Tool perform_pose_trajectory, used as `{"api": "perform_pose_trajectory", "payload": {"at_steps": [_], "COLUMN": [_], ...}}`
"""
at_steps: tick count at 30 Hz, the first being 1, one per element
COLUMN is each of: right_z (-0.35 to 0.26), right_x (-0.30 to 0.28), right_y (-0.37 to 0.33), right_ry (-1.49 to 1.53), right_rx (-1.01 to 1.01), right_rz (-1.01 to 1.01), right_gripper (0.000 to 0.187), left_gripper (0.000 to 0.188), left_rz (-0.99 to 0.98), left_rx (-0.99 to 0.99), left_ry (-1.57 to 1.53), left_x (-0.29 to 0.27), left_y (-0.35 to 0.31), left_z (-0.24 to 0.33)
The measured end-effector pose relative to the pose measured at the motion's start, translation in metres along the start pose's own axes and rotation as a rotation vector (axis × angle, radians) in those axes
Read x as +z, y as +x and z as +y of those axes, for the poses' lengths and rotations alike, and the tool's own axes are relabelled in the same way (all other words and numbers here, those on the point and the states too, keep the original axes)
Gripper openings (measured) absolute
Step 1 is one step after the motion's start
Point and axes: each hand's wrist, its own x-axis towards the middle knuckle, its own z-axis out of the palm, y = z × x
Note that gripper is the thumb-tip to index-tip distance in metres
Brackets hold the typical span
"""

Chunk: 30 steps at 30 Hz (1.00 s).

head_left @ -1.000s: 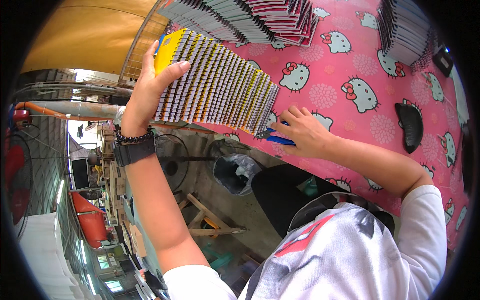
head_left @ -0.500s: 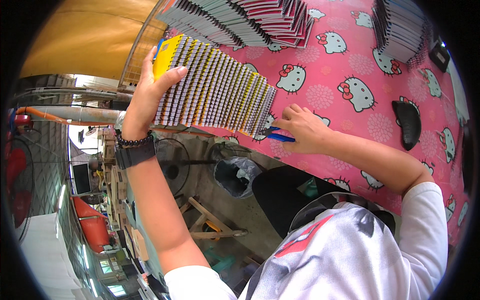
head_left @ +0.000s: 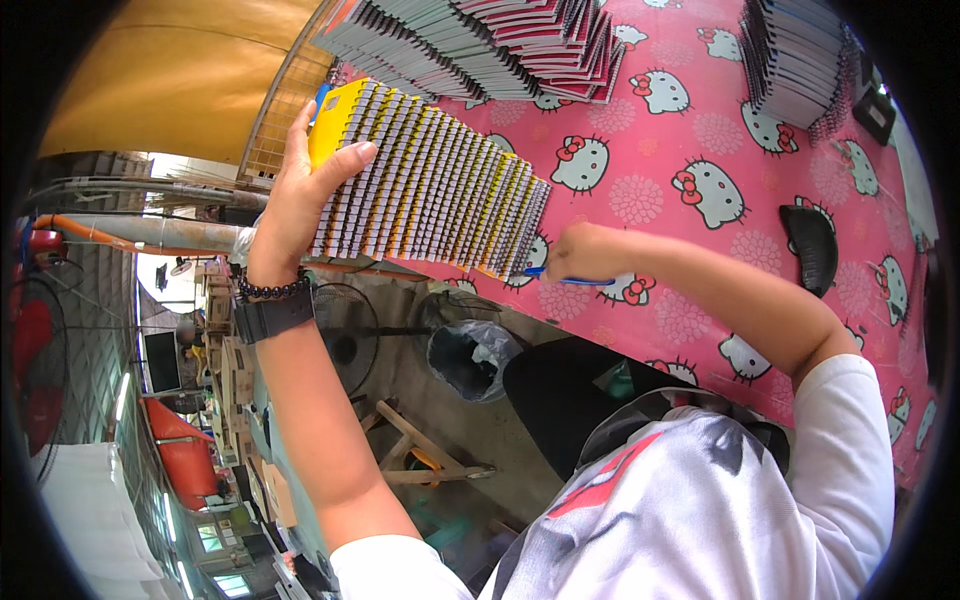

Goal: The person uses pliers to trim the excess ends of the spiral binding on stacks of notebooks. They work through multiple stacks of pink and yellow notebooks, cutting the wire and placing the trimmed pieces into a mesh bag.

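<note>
A leaning row of yellow spiral-bound notebooks (head_left: 430, 185) lies along the table's near left edge, wire bindings facing up. My left hand (head_left: 318, 185) grips its far left end, the thumb over the bindings and the fingers against the yellow cover. At the row's near right end, my right hand (head_left: 588, 252) is closed around small blue-handled pliers (head_left: 600, 282). Their tip is at the lower corner of the last notebooks; whether it touches a wire is too small to tell.
More spiral notebooks (head_left: 480, 45) are stacked at the back, with another stack (head_left: 795, 70) at the far right. A black curved object (head_left: 810, 248) lies on the pink patterned tablecloth (head_left: 690, 250). Below the table edge stand a lined bin (head_left: 450, 360) and a fan (head_left: 345, 340).
My right hand has turned over at the row's end, its back now more upward, and the pliers' handles have swung flatter. My left hand stays on the notebooks.
</note>
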Motion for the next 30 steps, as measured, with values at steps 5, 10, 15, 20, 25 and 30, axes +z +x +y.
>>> {"api": "perform_pose_trajectory", "payload": {"at_steps": [5,10,15,20,25,30], "right_z": [-0.011,-0.002,-0.005,-0.006,-0.016,-0.006], "right_x": [0.025,0.029,0.028,-0.021,0.012,0.028], "right_y": [-0.029,-0.024,-0.018,0.018,-0.01,-0.016], "right_ry": [-0.496,-0.5,-0.47,0.268,-0.398,-0.538], "right_rx": [-0.038,-0.103,-0.09,0.458,0.022,-0.073], "right_rz": [0.39,0.394,0.341,-0.197,0.231,0.373], "right_gripper": [0.047,0.045,0.044,0.038,0.039,0.04], "left_gripper": [0.101,0.101,0.101,0.1,0.099,0.1], "left_rz": [-0.027,-0.012,0.006,0.0,0.035,0.015], "left_rx": [-0.027,-0.012,0.003,0.036,0.08,0.059], "left_ry": [-0.001,-0.016,0.03,0.018,0.098,0.029], "left_x": [-0.005,-0.002,-0.004,-0.001,-0.008,-0.005], "left_y": [0.002,0.002,0.003,0.006,0.007,0.005], "left_z": [-0.01,-0.008,-0.011,-0.009,-0.017,-0.013]}}
